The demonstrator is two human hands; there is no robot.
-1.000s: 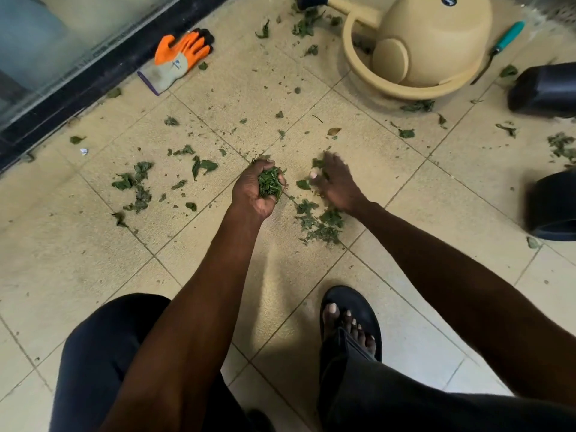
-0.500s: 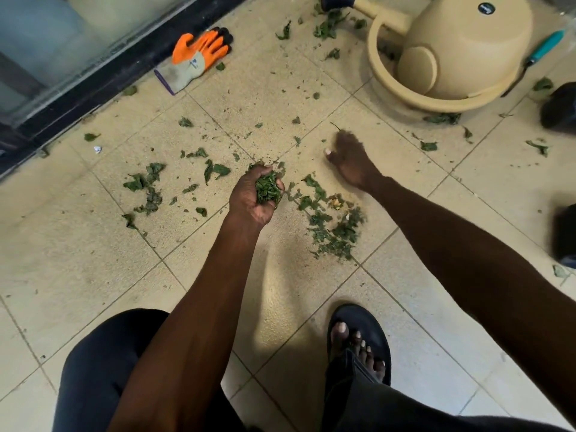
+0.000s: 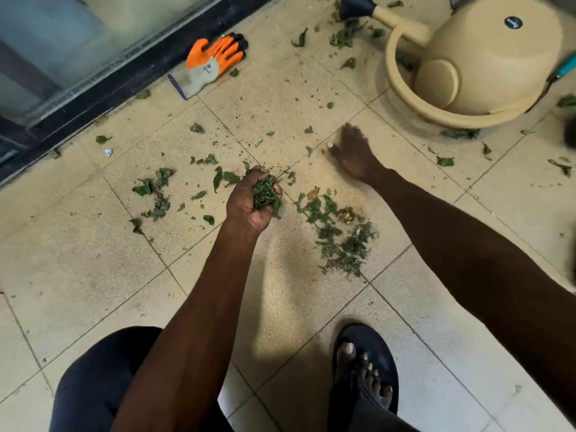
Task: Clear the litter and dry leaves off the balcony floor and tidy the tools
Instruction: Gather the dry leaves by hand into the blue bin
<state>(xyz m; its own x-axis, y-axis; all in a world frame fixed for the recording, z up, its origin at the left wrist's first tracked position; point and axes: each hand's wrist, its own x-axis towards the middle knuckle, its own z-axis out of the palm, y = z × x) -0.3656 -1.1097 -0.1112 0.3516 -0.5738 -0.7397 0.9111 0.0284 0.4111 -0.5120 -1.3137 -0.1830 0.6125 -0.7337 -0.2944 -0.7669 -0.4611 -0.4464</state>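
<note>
My left hand (image 3: 249,201) is curled round a handful of green leaves (image 3: 264,194), held just above the tiled floor. To its right lies a swept-together pile of leaf bits (image 3: 339,235). My right hand (image 3: 353,151) reaches farther out, flat with fingers spread low over the floor, slightly blurred. More loose leaves (image 3: 154,194) lie scattered to the left, and others (image 3: 344,34) near the watering can. An orange and grey work glove (image 3: 210,62) lies by the door track. A teal-handled tool (image 3: 562,70) pokes out at the right edge.
A beige watering can (image 3: 480,60) lies on its side at the upper right. A black sliding-door track (image 3: 103,88) runs along the upper left. My sandalled foot (image 3: 364,366) and dark-clothed knee (image 3: 99,378) are at the bottom. A small white scrap (image 3: 108,152) lies near the track.
My right hand has left the leaf pile and reached farther away across the floor. My left hand keeps holding its handful of leaves, nearly still. The view has tilted slightly.
</note>
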